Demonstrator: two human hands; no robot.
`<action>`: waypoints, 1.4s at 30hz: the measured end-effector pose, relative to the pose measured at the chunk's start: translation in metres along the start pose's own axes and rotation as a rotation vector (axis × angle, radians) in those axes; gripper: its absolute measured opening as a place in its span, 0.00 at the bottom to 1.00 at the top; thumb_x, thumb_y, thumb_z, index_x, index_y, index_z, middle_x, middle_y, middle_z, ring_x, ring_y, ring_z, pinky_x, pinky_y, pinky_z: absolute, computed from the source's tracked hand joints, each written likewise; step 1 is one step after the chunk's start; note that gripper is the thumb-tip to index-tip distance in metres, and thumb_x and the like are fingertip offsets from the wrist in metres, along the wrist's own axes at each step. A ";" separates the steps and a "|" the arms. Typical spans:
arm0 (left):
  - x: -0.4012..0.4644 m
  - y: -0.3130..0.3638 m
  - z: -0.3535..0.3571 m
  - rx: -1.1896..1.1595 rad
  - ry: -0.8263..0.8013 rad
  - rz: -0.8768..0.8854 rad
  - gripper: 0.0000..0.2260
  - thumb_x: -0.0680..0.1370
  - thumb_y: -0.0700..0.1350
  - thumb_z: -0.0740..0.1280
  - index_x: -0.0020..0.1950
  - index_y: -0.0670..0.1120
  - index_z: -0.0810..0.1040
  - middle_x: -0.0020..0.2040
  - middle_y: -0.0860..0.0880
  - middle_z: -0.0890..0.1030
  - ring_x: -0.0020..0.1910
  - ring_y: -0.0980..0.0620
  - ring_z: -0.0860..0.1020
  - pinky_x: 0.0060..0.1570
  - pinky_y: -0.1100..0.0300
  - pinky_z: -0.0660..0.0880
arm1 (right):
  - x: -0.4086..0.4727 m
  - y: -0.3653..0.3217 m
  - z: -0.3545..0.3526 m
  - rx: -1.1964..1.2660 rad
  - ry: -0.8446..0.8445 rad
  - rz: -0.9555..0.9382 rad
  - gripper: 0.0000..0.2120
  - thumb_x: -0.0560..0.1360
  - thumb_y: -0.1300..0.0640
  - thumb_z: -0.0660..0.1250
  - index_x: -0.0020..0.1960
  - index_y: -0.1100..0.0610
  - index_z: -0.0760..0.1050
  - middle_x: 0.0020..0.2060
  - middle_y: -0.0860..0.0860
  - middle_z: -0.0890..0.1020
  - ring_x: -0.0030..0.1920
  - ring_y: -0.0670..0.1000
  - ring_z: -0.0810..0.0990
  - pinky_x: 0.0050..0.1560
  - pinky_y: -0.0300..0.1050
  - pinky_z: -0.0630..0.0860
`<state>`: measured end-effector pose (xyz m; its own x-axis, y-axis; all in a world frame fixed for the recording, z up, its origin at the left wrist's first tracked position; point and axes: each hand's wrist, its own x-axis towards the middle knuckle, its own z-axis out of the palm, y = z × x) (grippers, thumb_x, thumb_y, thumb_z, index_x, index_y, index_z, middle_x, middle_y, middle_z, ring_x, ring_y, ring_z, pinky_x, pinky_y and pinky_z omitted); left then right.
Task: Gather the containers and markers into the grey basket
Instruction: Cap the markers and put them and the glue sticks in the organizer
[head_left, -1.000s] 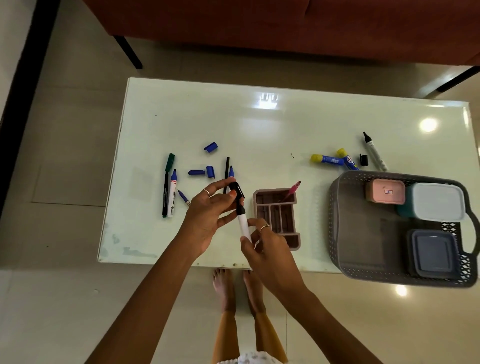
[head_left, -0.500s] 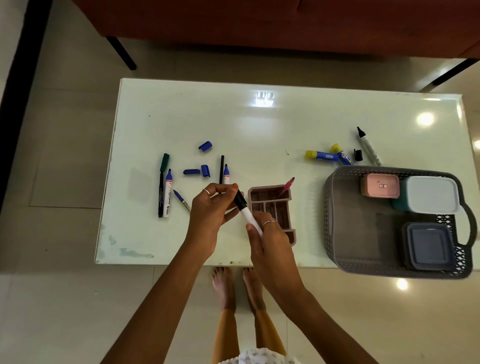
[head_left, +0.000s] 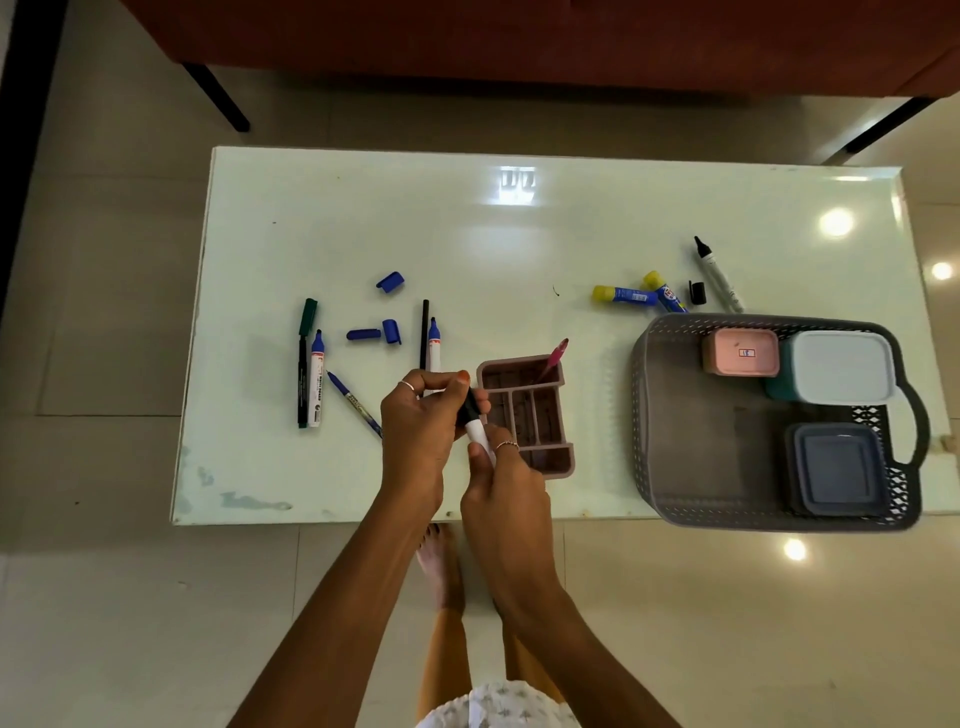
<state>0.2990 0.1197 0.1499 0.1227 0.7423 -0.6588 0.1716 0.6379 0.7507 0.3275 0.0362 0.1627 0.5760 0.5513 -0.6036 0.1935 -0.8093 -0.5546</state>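
Both hands meet over the table's near edge on one white marker with a black cap. My left hand pinches the cap end; my right hand grips the white barrel. Just right of them sits a brown divided organiser with a pink pen standing in it. The grey basket at the right holds a pink container, a white-lidded teal container and a dark grey container. Loose markers and blue caps lie to the left.
Two yellow-capped glue sticks, a black cap and an uncapped black marker lie behind the basket. A red sofa stands past the pale green table. The basket overhangs the table's near edge. My bare feet show below.
My hands have brought the marker lower and closer together, with the black cap now pressed against the barrel between them. The view has shifted slightly.
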 end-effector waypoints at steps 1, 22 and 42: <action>-0.001 -0.001 -0.001 0.000 0.000 -0.005 0.02 0.77 0.41 0.66 0.45 0.44 0.78 0.43 0.40 0.83 0.43 0.43 0.83 0.48 0.53 0.81 | 0.000 0.001 0.001 0.013 -0.013 0.013 0.19 0.80 0.49 0.55 0.69 0.53 0.67 0.57 0.53 0.80 0.53 0.52 0.80 0.58 0.50 0.78; 0.000 -0.029 -0.039 0.256 -0.118 -0.169 0.10 0.81 0.43 0.58 0.57 0.46 0.76 0.54 0.46 0.81 0.52 0.48 0.79 0.55 0.56 0.74 | 0.034 0.034 -0.087 0.262 -0.055 -0.066 0.04 0.77 0.57 0.64 0.46 0.49 0.76 0.40 0.49 0.82 0.40 0.46 0.79 0.40 0.40 0.75; 0.002 -0.044 -0.061 0.192 -0.068 -0.226 0.08 0.81 0.43 0.58 0.55 0.45 0.77 0.49 0.48 0.81 0.46 0.52 0.79 0.48 0.62 0.73 | 0.105 0.001 -0.054 -0.099 -0.024 -0.179 0.13 0.78 0.58 0.62 0.62 0.57 0.73 0.54 0.56 0.81 0.44 0.50 0.78 0.43 0.39 0.75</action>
<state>0.2325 0.1059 0.1185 0.1244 0.5666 -0.8145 0.3824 0.7301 0.5663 0.4310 0.0822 0.1303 0.5064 0.6916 -0.5151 0.3684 -0.7136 -0.5959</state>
